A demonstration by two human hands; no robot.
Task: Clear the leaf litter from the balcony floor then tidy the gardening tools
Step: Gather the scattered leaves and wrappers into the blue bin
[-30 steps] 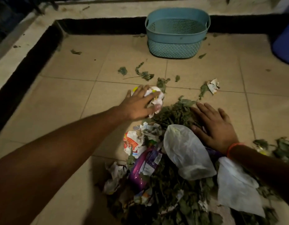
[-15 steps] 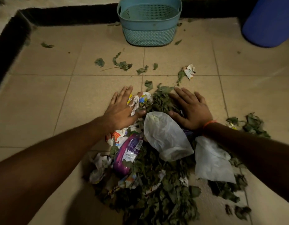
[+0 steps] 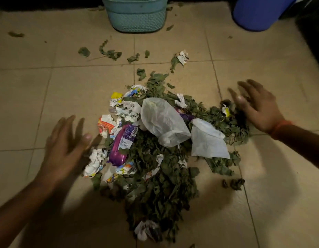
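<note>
A loose heap of dry, curled green leaves (image 3: 162, 178) lay at the centre of the frame on beige square tiles (image 3: 65, 97) with thin grout lines. Mixed into it were crumpled printed paper scraps (image 3: 108, 125), a glossy purple wrapper (image 3: 122, 145), and two limp, translucent white plastic bags (image 3: 164, 120) draped over the top. The left hand (image 3: 65, 149), blurred, was at the heap's lower-left edge, fingers spread wide and flat, holding nothing. The right hand (image 3: 257, 107), with an orange band at the wrist, was at the heap's right edge, equally splayed and empty, its fingers over scattered leaves. Stray leaf bits dotted the tiles toward the upper left. A teal perforated plastic basket (image 3: 135, 17) stood at top centre, and a smooth, rounded blue container (image 3: 259, 13) at upper right.
</note>
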